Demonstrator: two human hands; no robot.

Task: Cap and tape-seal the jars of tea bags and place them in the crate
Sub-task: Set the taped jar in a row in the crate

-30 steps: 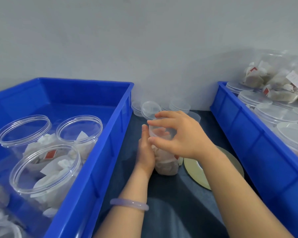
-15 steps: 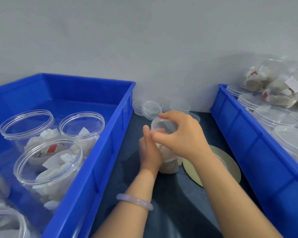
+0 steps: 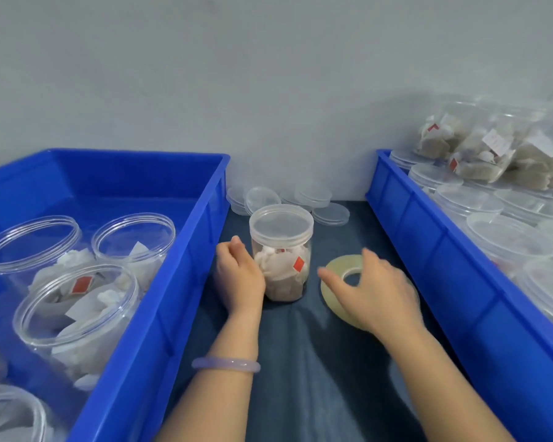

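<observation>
Left crate (image 3: pixel 160 282): open jars (image 3: pixel 77 301) of tea bags, uncapped. On the table (image 3: pixel 300 362) between the crates, the left hand (image 3: pixel 238 275) is curled against the left side of the jar (image 3: pixel 281 260), which stands upright with its lid (image 3: pixel 281 223) on. Loose lids (image 3: pixel 313 196) lie behind it by the wall. The tape (image 3: pixel 336 272) lies flat just right of the jar. The right hand (image 3: pixel 377 291), fingers spread, is over the tape; contact unclear. Right crate (image 3: pixel 444 266): capped jars (image 3: pixel 466 202).

Packing bench; blue crates (image 3: pixel 173 282), tea-bag jars (image 3: pixel 281 269)
</observation>
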